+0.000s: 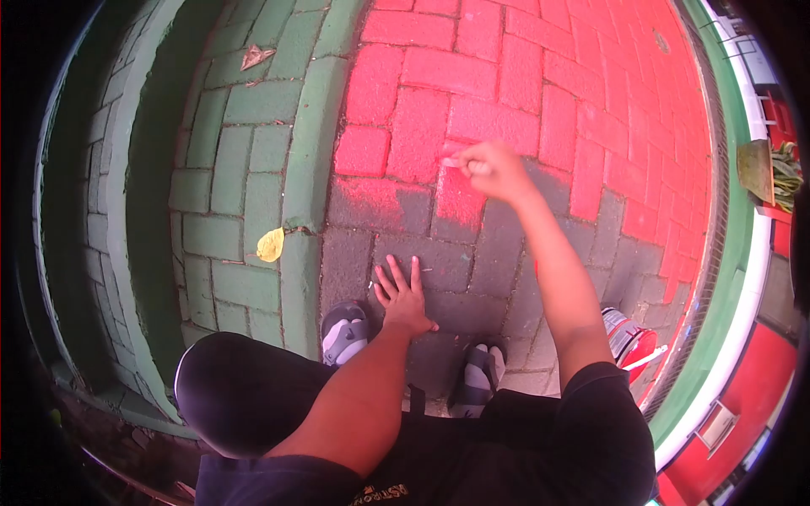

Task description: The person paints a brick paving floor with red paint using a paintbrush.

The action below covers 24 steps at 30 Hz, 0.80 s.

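We seem to be at the painting step — our right hand (491, 172) clenched round a small pale tool (450, 162) over the red paint (516, 80), our left hand (404, 295) spread flat on grey bricks (496, 257) — which next would call for careful coating.

Yellow leaf (270, 244) is lying left of centre, by the green curb (302, 169). Dry brown leaf (256, 56) is resting upper left on green paving (228, 160). Planter (755, 173) is standing at the right edge, its leafy plant (786, 179) showing beside it. White strip (742, 308) is curving down the right side.
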### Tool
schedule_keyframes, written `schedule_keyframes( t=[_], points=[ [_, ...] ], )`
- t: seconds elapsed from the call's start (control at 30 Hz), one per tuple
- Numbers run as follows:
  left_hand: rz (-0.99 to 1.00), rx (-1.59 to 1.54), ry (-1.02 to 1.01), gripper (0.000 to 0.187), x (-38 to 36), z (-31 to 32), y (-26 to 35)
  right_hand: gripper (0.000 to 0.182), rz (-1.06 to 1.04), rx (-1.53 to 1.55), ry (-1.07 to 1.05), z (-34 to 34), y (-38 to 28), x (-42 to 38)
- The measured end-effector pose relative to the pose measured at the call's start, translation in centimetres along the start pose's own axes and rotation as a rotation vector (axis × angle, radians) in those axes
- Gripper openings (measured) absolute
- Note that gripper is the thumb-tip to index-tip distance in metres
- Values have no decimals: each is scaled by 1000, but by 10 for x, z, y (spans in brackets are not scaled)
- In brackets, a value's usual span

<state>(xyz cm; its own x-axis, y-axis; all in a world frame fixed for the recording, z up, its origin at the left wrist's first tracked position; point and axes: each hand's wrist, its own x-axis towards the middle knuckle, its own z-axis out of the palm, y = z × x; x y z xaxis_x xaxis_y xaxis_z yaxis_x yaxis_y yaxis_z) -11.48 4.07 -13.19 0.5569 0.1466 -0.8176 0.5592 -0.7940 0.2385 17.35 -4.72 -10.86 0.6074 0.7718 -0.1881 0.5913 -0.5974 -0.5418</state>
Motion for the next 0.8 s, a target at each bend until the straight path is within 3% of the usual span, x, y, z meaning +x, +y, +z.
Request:
schedule_keyframes(
  t=[0.07,0.2,0.27,0.3,0.37,0.5,0.57,0.6,0.7,0.77,0.8],
  points=[
    [-4,-3,-3,155,-3,0,0,5,53,561,141,-6,7,4],
    [5,-1,-1,156,-3,1,-1,2,-42,367,240,16,16,1],
    [4,-2,-2,156,-2,0,0,5,99,161,-83,-1,-4,-1],
    [-3,5,-9,156,-2,-1,0,5,101,164,-85,2,-3,-2],
    [-9,15,-23,156,-3,-1,0,8,54,586,276,10,0,-5],
    [-8,8,-25,156,-4,-3,1,8,9,283,213,29,-4,-31],
    [-8,10,-29,156,-4,-5,2,7,14,322,-109,28,-17,-54],
    [-8,9,-30,156,-5,-6,2,8,27,423,-172,27,-19,-61],
    [1,9,-24,157,-2,1,-1,10,26,654,-145,38,1,-62],
    [15,16,-7,158,0,4,-2,12,59,487,-216,12,2,-45],
    [15,22,1,158,0,4,-2,10,146,476,-13,7,1,-37]
  ],
)
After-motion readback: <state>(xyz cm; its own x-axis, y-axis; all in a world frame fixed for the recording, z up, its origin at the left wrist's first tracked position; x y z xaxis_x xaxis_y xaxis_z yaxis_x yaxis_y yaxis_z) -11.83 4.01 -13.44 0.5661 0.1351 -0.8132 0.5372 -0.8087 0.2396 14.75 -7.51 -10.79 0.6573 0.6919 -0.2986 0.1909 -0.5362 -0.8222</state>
